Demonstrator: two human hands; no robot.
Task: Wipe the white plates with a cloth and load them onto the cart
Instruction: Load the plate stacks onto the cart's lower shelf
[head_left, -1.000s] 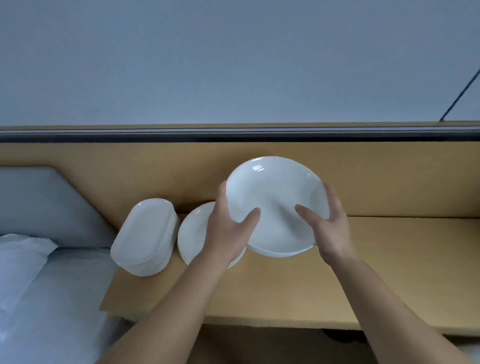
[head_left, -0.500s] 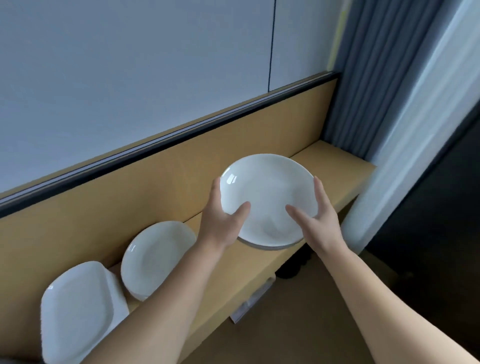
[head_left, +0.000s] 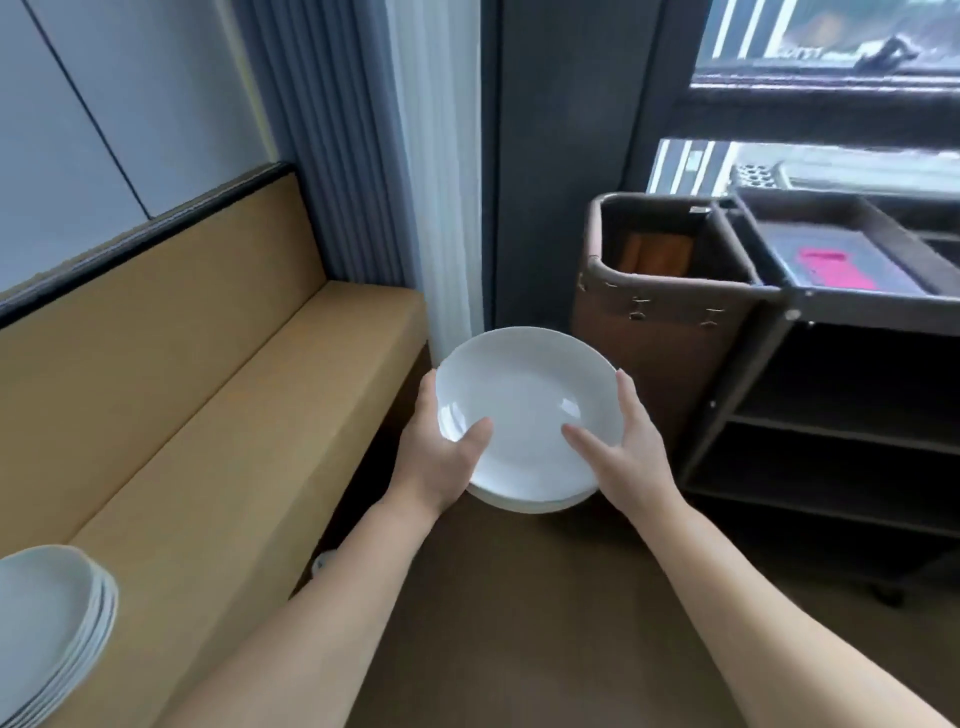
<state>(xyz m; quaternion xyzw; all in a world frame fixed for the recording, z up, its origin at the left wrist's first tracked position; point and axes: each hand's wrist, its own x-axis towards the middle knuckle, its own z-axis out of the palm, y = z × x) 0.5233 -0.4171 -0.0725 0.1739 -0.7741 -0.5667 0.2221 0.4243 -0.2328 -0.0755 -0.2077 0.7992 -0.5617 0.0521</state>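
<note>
Porcelain, by the look of it: the stack of white plates (head_left: 524, 410) is held level in mid-air between the wooden ledge (head_left: 234, 441) and the cart (head_left: 810, 306), touching neither; the left hand (head_left: 441, 457) clamps one rim and the right hand (head_left: 623, 457) the opposite rim, thumbs laid on the top plate's face, fingers curled beneath; such ware is likely stiff, glazed and slippery, weighty when stacked, and apt to chip or shatter if dropped, so opposite rims with support from below seem the soundest hold; tilted, the plates may slide on one another; another pile of plates (head_left: 52, 623) rests on the ledge at lower left; no cloth is in view.
</note>
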